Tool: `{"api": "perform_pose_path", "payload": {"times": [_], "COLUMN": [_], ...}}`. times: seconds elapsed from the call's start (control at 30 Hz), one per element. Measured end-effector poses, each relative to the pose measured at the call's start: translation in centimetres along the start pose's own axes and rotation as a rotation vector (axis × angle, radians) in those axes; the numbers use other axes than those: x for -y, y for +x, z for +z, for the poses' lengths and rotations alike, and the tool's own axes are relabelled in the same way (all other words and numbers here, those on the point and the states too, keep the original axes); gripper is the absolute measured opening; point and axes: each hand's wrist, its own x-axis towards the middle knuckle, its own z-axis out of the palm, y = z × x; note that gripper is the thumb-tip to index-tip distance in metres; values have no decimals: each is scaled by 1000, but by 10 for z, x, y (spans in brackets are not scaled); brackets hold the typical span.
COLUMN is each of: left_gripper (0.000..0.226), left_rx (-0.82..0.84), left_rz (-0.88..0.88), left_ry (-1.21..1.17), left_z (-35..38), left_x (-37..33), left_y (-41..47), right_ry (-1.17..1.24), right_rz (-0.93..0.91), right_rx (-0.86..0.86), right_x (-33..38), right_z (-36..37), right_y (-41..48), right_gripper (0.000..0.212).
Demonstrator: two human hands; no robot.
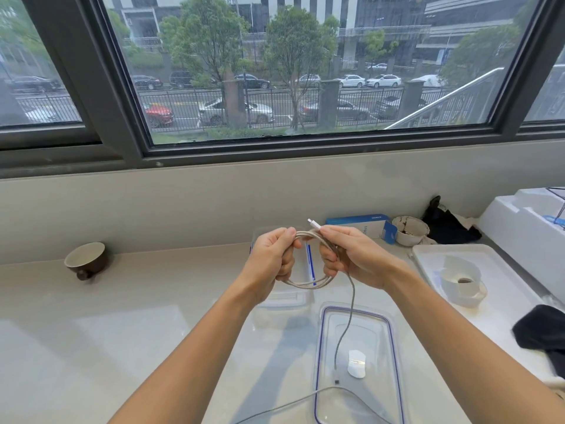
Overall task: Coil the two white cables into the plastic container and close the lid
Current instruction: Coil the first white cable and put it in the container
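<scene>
Both my hands hold a white braided cable (308, 283) wound into a loop above the counter. My left hand (272, 258) grips the loop's left side, and my right hand (345, 255) grips its right side with a white plug sticking up past the thumb. The cable's free tail (345, 328) hangs down to a dark plug over the clear lid (394, 347) with blue trim, which lies flat on the counter. A second white cable (305, 396) curves across the lid's near end. The clear plastic container (302, 298) sits behind my hands, mostly hidden.
A brown cup (87, 260) lies tipped at the left. A white tray (501, 258) with a tape dispenser (461, 283) stands at the right. A blue-and-white box (360, 226), a white bowl (409, 231), dark cloths (541, 335) and a foam box (526, 218) fill the right side.
</scene>
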Motion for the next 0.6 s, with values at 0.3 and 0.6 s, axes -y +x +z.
{"api": "perform_pose_path", "payload": {"times": [0.3, 0.6], "left_gripper": [33, 24], "left_rx": [-49, 0], "left_rz": [1, -32], "left_ry": [54, 19], "left_z": [-7, -8], "left_x": [-10, -15], "left_y": [2, 1], "right_ry": [104, -209], "right_rz": [-31, -100], "right_rx": [121, -111], "right_x": [9, 12], "right_z": [-6, 13], "right_y": [-8, 2], "right_gripper": [32, 18]}}
